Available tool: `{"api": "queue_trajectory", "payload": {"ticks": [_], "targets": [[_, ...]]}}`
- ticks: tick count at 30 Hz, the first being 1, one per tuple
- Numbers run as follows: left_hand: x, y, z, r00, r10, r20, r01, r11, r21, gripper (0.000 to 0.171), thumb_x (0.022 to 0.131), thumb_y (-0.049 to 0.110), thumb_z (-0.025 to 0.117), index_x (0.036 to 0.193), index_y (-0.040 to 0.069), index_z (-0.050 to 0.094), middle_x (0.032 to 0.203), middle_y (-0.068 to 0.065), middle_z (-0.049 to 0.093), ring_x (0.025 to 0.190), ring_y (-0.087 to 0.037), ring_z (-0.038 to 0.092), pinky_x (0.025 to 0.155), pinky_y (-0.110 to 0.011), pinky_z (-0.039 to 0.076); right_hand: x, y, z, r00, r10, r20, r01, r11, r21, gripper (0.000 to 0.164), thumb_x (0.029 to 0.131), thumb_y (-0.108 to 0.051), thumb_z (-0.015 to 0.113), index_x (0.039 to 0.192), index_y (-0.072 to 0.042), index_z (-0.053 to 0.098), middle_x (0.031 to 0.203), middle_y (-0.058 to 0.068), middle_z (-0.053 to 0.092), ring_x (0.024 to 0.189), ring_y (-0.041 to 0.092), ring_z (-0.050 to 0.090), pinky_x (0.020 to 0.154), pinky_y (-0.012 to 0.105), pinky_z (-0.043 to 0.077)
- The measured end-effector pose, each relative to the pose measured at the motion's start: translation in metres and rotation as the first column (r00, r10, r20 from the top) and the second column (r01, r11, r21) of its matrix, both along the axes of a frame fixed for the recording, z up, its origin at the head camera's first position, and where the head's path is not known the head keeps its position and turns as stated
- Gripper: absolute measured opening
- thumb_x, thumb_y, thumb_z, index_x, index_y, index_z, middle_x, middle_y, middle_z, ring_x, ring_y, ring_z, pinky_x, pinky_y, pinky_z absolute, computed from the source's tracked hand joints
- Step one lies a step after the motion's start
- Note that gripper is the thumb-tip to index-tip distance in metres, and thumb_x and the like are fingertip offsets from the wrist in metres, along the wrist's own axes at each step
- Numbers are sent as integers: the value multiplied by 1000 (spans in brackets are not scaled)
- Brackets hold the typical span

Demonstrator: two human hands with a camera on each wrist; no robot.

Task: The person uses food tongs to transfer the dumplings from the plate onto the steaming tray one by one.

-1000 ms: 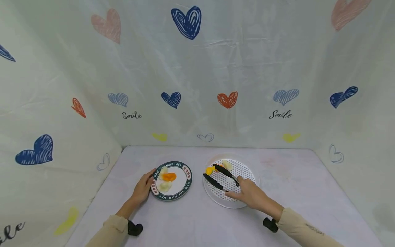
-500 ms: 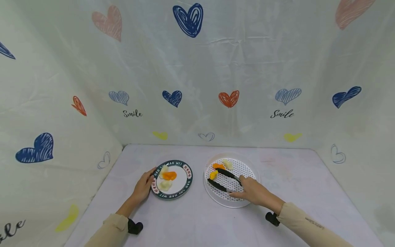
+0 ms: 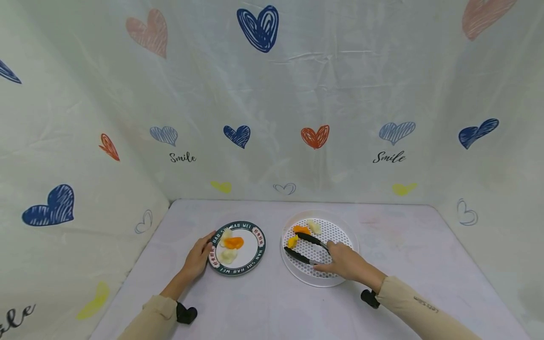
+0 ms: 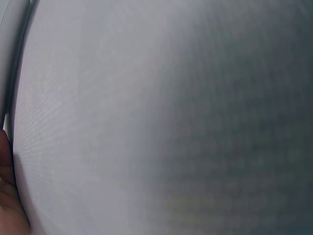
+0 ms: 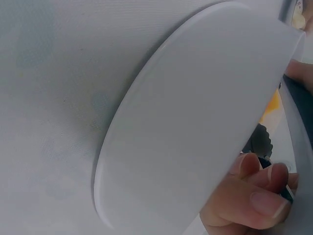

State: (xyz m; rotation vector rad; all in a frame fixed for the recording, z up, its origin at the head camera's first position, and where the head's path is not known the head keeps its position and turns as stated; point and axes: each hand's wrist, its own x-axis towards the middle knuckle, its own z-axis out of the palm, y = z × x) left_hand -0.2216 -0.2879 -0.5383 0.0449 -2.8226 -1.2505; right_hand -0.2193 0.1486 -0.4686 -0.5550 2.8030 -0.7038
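My left hand (image 3: 196,257) holds the left rim of a white plate (image 3: 250,250) with a dark green lettered border. On the plate lie an orange piece (image 3: 233,242) and pale pieces (image 3: 227,256). To the right is a round white perforated tray (image 3: 335,236) with a clear rim. In my right hand (image 3: 344,261) I grip black-tipped tongs (image 3: 309,239) over the tray, their arms spread. A yellow piece (image 3: 292,242) sits at the tong tips, on the tray's left side. Another orange piece (image 3: 301,229) and a pale piece (image 3: 314,226) lie behind it.
Plate and tray stand apart on a white-covered table (image 3: 272,302). Behind it hangs a pale curtain (image 3: 272,94) printed with hearts. The left wrist view is mostly blurred surface; the tray's outer wall (image 5: 186,122) fills much of the right wrist view.
The tongs held the yellow piece above the tray's left edge; they have spread, moved slightly right, and the piece lies lower on the tray. My left hand has stayed at the plate.
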Motion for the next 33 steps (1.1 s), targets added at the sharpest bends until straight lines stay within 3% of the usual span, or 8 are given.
{"api": "queue_trajectory", "payload": {"ticks": [6, 11, 15, 22, 25, 28, 33], "targets": [[2, 1, 1, 1000, -1, -6, 1, 1000, -1, 44, 109, 15, 38, 152, 4, 38, 120, -19, 52, 105, -33, 46, 99, -51, 39, -3, 1, 3, 1000, -2, -7, 2, 1000, -19, 77, 77, -47, 83, 114, 15, 57, 70, 7, 58, 58, 14, 52, 51, 30, 48], [2, 1, 1, 1000, 0, 0, 0, 1000, -5, 45, 109, 15, 38, 153, 4, 38, 120, -19, 52, 105, -33, 45, 98, -51, 39, -6, 0, 8, 999, -1, -48, 0, 1000, -31, 76, 78, -46, 83, 115, 15, 57, 82, 17, 65, 65, 16, 57, 58, 33, 53], [3, 1, 0, 1000, -2, -3, 2, 1000, -8, 45, 109, 16, 38, 152, 4, 38, 119, -20, 52, 105, -33, 45, 97, -51, 39, -8, -3, 13, 998, -4, -59, 1, 999, -39, 72, 78, -45, 83, 111, 14, 58, 83, 18, 64, 66, 18, 58, 58, 35, 54], [2, 2, 1, 1000, -2, -3, 2, 1000, -3, 45, 110, 17, 37, 153, 4, 37, 126, -22, 51, 109, -35, 46, 104, -54, 38, -10, -8, 24, 998, -52, -28, 50, 997, -55, 77, 80, -48, 81, 119, 15, 57, 100, 25, 66, 81, 24, 63, 72, 42, 58], [2, 1, 2, 1000, 2, 6, -2, 1000, -2, 45, 110, 17, 37, 153, 4, 36, 127, -22, 51, 110, -35, 46, 104, -54, 37, -10, -12, 28, 999, -30, -30, 28, 996, -80, 81, 81, -48, 80, 123, 16, 55, 105, 27, 66, 86, 27, 64, 77, 45, 57], [1, 1, 2, 1000, 4, 9, -4, 1000, 2, 45, 110, 16, 36, 154, 5, 36, 129, -22, 50, 112, -35, 46, 106, -54, 36, -10, -21, 32, 999, 23, -40, -27, 993, -114, 84, 82, -49, 78, 126, 18, 52, 97, 24, 66, 81, 23, 63, 76, 43, 57], [1, 3, 2, 1000, 13, 10, -13, 1000, 8, 45, 110, 15, 37, 154, 5, 36, 130, -23, 50, 114, -36, 46, 107, -55, 35, -7, -44, 36, 993, 116, -11, -116, 978, -174, 87, 83, -53, 76, 127, 17, 51, 69, 3, 55, 58, 10, 50, 57, 29, 49]]}}
